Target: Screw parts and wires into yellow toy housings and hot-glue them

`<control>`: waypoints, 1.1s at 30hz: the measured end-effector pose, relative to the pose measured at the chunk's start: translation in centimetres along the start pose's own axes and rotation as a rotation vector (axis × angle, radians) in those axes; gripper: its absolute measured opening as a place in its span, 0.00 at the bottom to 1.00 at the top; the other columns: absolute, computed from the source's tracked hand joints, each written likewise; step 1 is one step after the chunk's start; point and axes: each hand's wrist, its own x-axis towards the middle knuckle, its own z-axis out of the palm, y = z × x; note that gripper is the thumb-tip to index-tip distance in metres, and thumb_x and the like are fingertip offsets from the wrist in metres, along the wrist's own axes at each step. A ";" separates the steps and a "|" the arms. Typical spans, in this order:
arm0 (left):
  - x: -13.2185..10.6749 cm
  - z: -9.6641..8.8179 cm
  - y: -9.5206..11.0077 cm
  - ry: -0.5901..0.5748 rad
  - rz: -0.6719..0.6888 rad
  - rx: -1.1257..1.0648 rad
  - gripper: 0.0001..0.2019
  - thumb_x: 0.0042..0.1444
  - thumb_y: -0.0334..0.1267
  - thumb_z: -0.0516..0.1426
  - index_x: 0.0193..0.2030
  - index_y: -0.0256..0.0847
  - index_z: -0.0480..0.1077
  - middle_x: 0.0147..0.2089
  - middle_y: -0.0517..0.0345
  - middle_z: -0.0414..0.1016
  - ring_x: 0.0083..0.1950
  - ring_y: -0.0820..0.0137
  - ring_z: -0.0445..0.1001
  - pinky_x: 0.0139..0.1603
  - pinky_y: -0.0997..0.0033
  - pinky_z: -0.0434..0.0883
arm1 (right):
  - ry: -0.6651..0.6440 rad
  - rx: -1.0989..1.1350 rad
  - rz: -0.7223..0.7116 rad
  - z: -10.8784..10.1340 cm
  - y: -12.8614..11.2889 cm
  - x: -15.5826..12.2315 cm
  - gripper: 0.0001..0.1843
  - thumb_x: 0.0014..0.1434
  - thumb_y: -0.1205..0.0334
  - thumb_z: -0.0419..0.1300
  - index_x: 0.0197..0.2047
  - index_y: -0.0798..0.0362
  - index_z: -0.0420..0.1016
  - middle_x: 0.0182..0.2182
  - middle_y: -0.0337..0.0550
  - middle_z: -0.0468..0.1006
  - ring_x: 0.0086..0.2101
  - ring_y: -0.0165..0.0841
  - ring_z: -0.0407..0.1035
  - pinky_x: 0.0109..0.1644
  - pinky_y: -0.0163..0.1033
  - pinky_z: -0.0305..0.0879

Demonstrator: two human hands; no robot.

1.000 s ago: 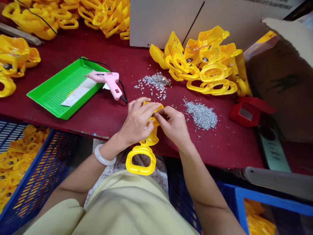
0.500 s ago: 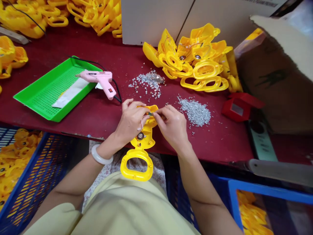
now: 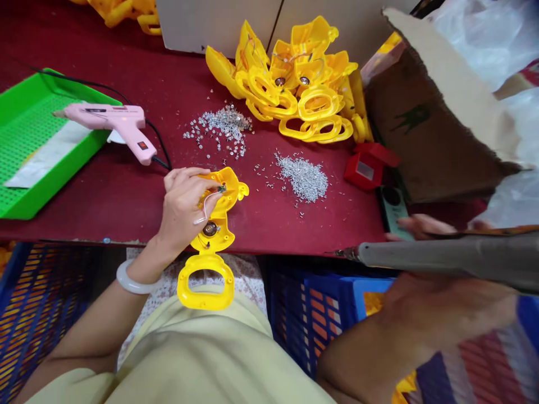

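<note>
My left hand (image 3: 181, 213) is closed on a yellow plastic shell (image 3: 213, 224) at the front edge of the red table (image 3: 105, 196). Its looped handle hangs over my lap, and a small metal disc and thin wires show inside it. My right hand (image 3: 425, 314) is off to the right, blurred. Its fingers wrap round a long grey power tool (image 3: 442, 255), whose metal tip points left. A heap of small silver screws (image 3: 304, 178) lies just right of the shell.
A pink glue gun (image 3: 113, 120) rests against a green tray (image 3: 54, 174) on the left. Silver bits (image 3: 223, 126), stacked yellow shells (image 3: 295, 84), a red box (image 3: 366, 165), a torn cardboard box (image 3: 429, 112) and blue crates (image 3: 307, 303) surround the spot.
My right hand left the yellow shell and moved right to the grey power tool. The left hand keeps the shell alone. The view has swung right.
</note>
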 end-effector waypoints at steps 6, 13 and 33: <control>-0.4 0.1 -0.1 0.052 -0.012 0.015 0.03 0.59 0.37 0.59 0.39 0.42 0.73 0.39 0.56 0.80 0.52 0.61 0.75 0.55 0.55 0.65 | 0.101 -0.038 -0.201 5.1 1.7 0.6 0.16 0.62 0.52 0.53 0.49 0.48 0.74 0.25 0.34 0.78 0.24 0.29 0.72 0.29 0.37 0.74; -0.9 0.0 -0.1 0.070 -0.010 -0.021 0.05 0.59 0.36 0.59 0.42 0.42 0.72 0.42 0.54 0.80 0.54 0.61 0.74 0.56 0.54 0.64 | 0.161 0.118 -0.191 13.9 4.0 3.0 0.13 0.51 0.59 0.66 0.39 0.49 0.69 0.20 0.28 0.69 0.18 0.26 0.65 0.23 0.35 0.65; -3.1 -1.8 5.2 0.061 0.256 0.133 0.09 0.59 0.34 0.59 0.46 0.45 0.74 0.56 0.51 0.69 0.62 0.57 0.61 0.61 0.52 0.60 | -0.120 0.469 -0.168 12.0 -2.9 -2.7 0.04 0.54 0.63 0.61 0.36 0.48 0.72 0.17 0.28 0.64 0.15 0.25 0.57 0.19 0.35 0.59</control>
